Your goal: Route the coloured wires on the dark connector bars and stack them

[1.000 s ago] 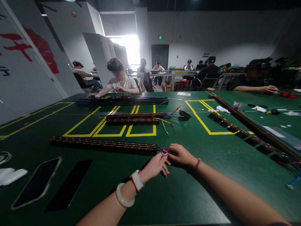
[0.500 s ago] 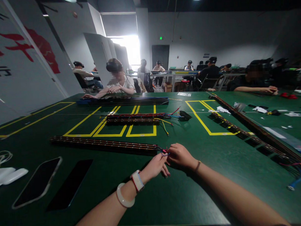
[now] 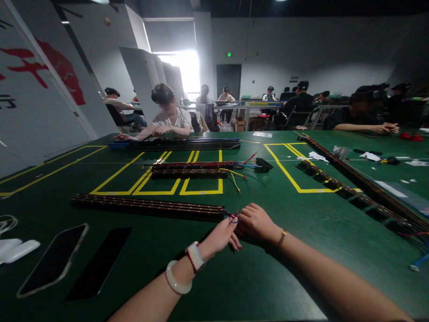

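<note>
A long dark bar with copper-coloured strips point(image 3: 149, 206) lies on the green table, with thin red and blue wires point(image 3: 233, 217) coming out of its right end. My left hand point(image 3: 222, 235) pinches these wires close to the bar's end; its lower fingers hang loosely bent. Against its fingertips, my right hand point(image 3: 257, 221) is closed on the wires from the other side. The wire tips are hidden between the fingers. Farther back lie two shorter dark bars, one a wired bar with red and blue leads point(image 3: 197, 165), the other a bar with yellow-green leads point(image 3: 190, 174).
Two phones, one with a pale edge point(image 3: 54, 260) and one black point(image 3: 100, 263), lie at the left beside a white object point(image 3: 13, 250). Long wired strips point(image 3: 363, 193) slant down the right side. Yellow tape point(image 3: 201, 193) marks the table point(image 3: 275, 290). A co-worker point(image 3: 170, 115) sits opposite.
Both hands stay at the wires. My right hand has shifted slightly and its wrist has turned a little; the bar lies as before.
</note>
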Tool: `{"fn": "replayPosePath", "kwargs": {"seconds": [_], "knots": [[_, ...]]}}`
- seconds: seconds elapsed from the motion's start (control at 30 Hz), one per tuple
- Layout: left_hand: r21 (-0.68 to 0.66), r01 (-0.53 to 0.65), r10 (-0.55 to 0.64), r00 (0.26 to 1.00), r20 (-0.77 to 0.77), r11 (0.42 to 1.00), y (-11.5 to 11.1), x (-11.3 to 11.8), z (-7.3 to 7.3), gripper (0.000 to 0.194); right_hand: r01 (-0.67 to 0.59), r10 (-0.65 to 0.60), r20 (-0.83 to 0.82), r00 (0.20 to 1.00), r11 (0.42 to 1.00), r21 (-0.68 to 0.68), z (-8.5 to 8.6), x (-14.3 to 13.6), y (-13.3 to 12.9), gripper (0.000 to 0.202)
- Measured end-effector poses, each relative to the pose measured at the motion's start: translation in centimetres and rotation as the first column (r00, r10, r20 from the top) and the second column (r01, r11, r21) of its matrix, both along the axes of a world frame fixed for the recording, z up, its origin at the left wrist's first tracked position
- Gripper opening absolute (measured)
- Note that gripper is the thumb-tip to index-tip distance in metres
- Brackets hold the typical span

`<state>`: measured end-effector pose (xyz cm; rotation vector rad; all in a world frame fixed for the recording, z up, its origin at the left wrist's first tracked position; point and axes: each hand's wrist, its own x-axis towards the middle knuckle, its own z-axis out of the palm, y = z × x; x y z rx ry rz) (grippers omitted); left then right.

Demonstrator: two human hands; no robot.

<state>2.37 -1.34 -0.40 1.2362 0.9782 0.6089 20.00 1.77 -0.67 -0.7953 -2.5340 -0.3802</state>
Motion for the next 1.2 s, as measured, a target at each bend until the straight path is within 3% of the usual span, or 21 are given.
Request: {"fn": "replayPosePath", "kwargs": {"seconds": [0.57, 0.93, 1.2], "knots": [[0.003, -0.048, 0.047, 0.995, 0.084, 0.999, 0.07, -0.48, -0.12, 0.057, -0.048, 0.047, -0.011, 0.999, 0.998, -0.052, 0.14, -0.15, -0.23, 0.028], [-0.008, -0.066, 0.066, 0.995, 0.079, 0.998, 0.05, -0.49, 0.23, 0.049, 0.015, -0.030, -0.078, 0.997, 0.982, -0.190, 0.10, 0.11, -0.22, 0.017], [-0.010, -0.053, 0.054, 0.995, 0.083, 0.999, 0.02, -0.59, 0.22, 0.049, 0.124, -0.150, -0.098, 0.984, 0.965, -0.230, -0.02, 0.09, 0.15, 0.024]]}}
